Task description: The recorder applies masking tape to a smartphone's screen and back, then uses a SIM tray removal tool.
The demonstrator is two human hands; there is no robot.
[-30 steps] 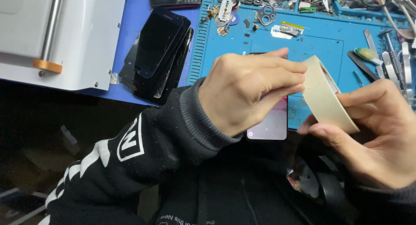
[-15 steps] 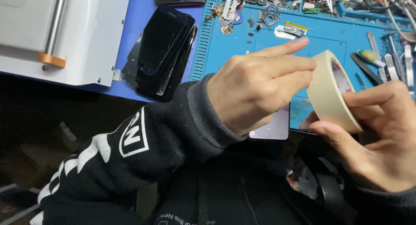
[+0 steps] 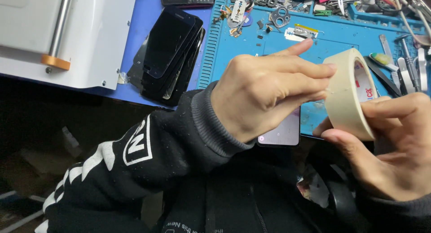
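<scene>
Blue bench (image 3: 150,17) is carrying: white machine (image 3: 67,35) upper left, dark phone-screen stack (image 3: 168,53) centre-left, blue mat (image 3: 269,49) upper right holding small parts and tools (image 3: 404,58).

Bright, sharp bench; dark, shadowed foreground

Single head-worn view, steeply downward and close over the blue mat (image 3: 251,49) (no second view).

Cream tape roll (image 3: 345,91) in my fingers, my black sleeve (image 3: 148,170) with white markings, blue work mat (image 3: 269,49), orange-tipped white machine (image 3: 67,35)
</scene>
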